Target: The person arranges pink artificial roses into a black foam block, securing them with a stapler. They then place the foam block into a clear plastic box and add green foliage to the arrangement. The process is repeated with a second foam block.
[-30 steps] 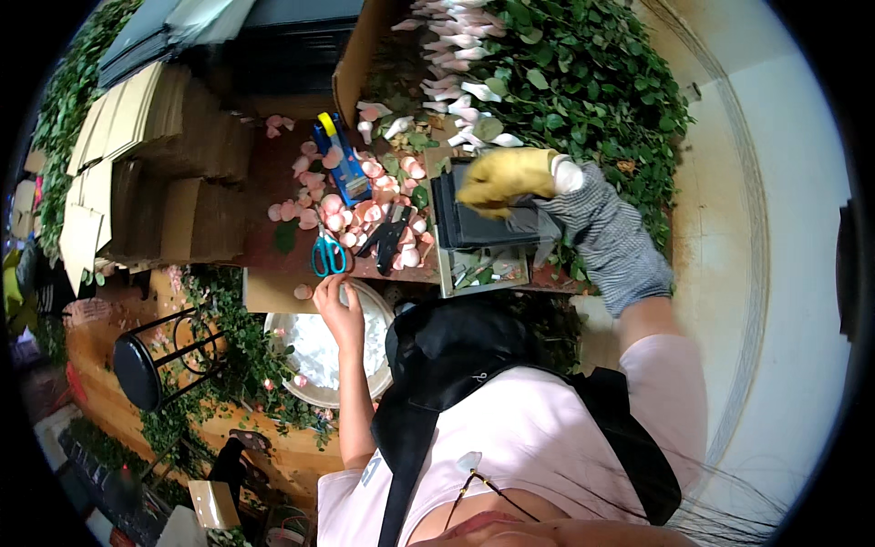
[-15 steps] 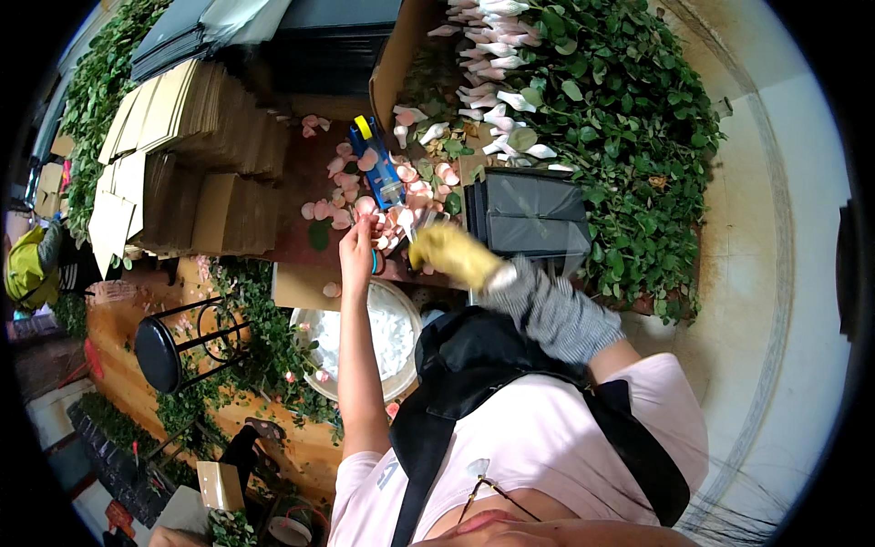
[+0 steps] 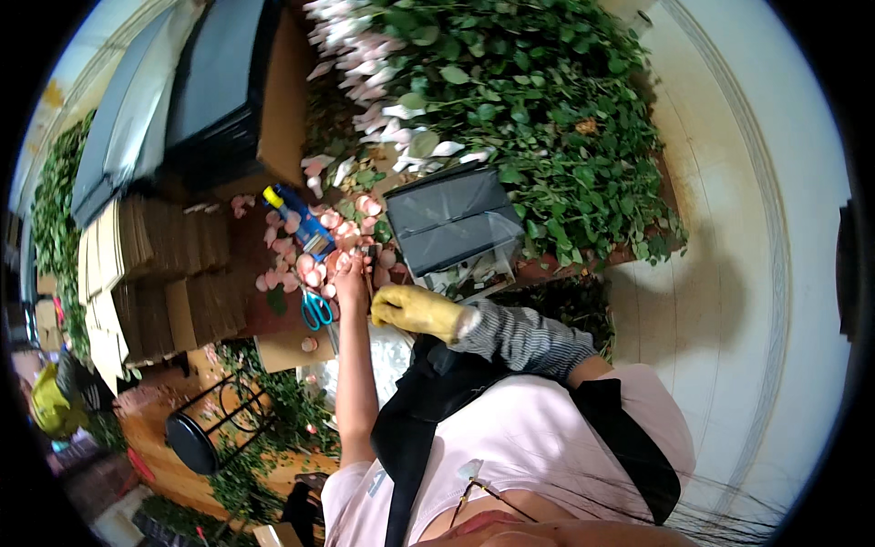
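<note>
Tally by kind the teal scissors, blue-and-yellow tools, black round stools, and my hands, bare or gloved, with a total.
Teal scissors: 1
Blue-and-yellow tool: 1
Black round stool: 1
Bare left hand: 1
Gloved right hand: 1
Total: 5

The scissor handles [image 3: 316, 309] look smooth plastic, the cardboard [image 3: 202, 314] matt.

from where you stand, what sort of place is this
Probably a flower-trimming or packing workroom: heaped leafy flower stems with pale buds at their tips, scattered pink petals and stacked brown cardboard suggest it.
</note>
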Tool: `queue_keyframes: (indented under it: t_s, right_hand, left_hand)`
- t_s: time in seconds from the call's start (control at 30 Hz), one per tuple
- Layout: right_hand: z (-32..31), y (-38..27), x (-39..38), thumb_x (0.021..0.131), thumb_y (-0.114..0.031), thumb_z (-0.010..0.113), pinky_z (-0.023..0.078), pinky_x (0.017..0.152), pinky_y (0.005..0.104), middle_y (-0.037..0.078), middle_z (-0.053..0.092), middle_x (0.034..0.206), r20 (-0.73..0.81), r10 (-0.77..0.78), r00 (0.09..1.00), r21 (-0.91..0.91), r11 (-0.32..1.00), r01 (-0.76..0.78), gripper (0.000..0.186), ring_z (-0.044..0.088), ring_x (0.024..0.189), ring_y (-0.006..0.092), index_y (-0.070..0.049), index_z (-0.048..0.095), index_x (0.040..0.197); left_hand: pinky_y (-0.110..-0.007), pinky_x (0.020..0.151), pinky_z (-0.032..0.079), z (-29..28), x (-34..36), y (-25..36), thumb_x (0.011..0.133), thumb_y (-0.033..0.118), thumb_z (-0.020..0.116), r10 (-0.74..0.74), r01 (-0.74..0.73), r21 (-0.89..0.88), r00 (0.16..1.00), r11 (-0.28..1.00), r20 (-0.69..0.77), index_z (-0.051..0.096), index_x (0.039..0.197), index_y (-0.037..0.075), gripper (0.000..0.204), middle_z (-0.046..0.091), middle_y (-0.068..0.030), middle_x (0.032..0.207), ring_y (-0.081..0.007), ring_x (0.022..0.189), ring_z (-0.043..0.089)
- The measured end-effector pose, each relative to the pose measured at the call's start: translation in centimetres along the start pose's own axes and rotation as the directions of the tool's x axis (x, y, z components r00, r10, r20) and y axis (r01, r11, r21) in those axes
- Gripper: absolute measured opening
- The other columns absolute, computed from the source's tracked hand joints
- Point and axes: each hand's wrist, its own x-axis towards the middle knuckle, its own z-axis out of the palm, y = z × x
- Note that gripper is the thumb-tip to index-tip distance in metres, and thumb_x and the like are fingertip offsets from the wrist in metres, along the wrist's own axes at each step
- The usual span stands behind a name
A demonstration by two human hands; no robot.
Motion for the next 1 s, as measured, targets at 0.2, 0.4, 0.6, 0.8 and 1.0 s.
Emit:
queue_keyframes:
  t_s: [0.2, 0.4, 0.6, 0.8, 1.0]
  right_hand:
    - [-12.5, -0.3, -10.3, 0.104, -0.024, 0.058, 0.052, 0.083, 0.0304, 0.005, 0.071, 0.090, -0.140, -0.202, 0.969, -0.007, 0.979, 0.203, 0.026, 0.065, 0.085, 0.0138, -0.001, 0.068, 0.101]
    - [-23.4, 1.5, -14.3, 0.105, -0.031, 0.057, 0.053, 0.078, 0.0284, 0.004, 0.068, 0.085, -0.565, 0.046, 0.824, 0.256, 0.959, 0.122, 0.033, 0.064, 0.081, 0.0120, -0.001, 0.065, 0.092]
    - [-25.9, 6.1, -16.9, 0.105, -0.037, 0.057, 0.050, 0.083, 0.0358, 0.006, 0.066, 0.082, -0.410, 0.205, 0.889, 0.536, 0.843, 0.053, 0.038, 0.062, 0.077, 0.0172, -0.004, 0.064, 0.087]
    - [-21.3, 12.2, -17.6, 0.106, -0.031, 0.056, 0.050, 0.091, 0.0280, 0.002, 0.068, 0.102, -0.350, 0.068, 0.934, 0.413, 0.906, 0.089, 0.027, 0.062, 0.094, 0.0145, -0.005, 0.066, 0.107]
    - [-25.9, 10.8, -17.9, 0.105, -0.026, 0.057, 0.047, 0.080, 0.0243, -0.001, 0.067, 0.098, -0.432, 0.030, 0.902, 0.342, 0.930, 0.133, 0.024, 0.055, 0.086, 0.0080, -0.006, 0.070, 0.101]
  left_hand:
    - [-0.022, 0.066, 0.045, 17.4, -8.5, 10.1, 0.101, 0.018, 0.065, 0.511, -0.535, 0.220, 0.845, 0.816, 0.158, 0.074, 0.098, -0.005, 0.025, 0.069, -0.0030, 0.088, -0.0069, 0.075, 0.057]
    - [-0.040, 0.094, 0.047, 35.1, -4.6, 9.6, 0.085, 0.014, 0.076, 0.666, -0.864, 0.457, 0.214, -0.212, 0.714, 0.079, 0.094, 0.010, 0.010, 0.065, -0.0159, 0.123, -0.0295, 0.115, 0.059]
    - [-0.058, 0.118, 0.025, 35.8, -2.3, 3.0, 0.081, 0.044, 0.078, 0.353, -0.382, 0.657, 0.614, -0.650, 0.706, 0.034, 0.157, 0.019, 0.092, 0.033, -0.0215, 0.159, -0.0386, 0.146, 0.032]
    - [-0.055, 0.112, 0.037, 28.2, -9.8, 8.6, 0.071, 0.043, 0.089, -0.168, -0.893, 0.409, 0.440, -0.191, 0.882, 0.038, 0.149, 0.006, 0.101, 0.045, -0.0210, 0.140, -0.0434, 0.138, 0.039]
    - [-0.049, 0.106, 0.040, 28.2, -13.7, 2.1, 0.080, 0.013, 0.063, -0.049, -0.779, 0.103, 0.169, -0.619, 0.984, 0.062, 0.127, 0.019, 0.047, 0.055, -0.0117, 0.122, -0.0309, 0.124, 0.050]
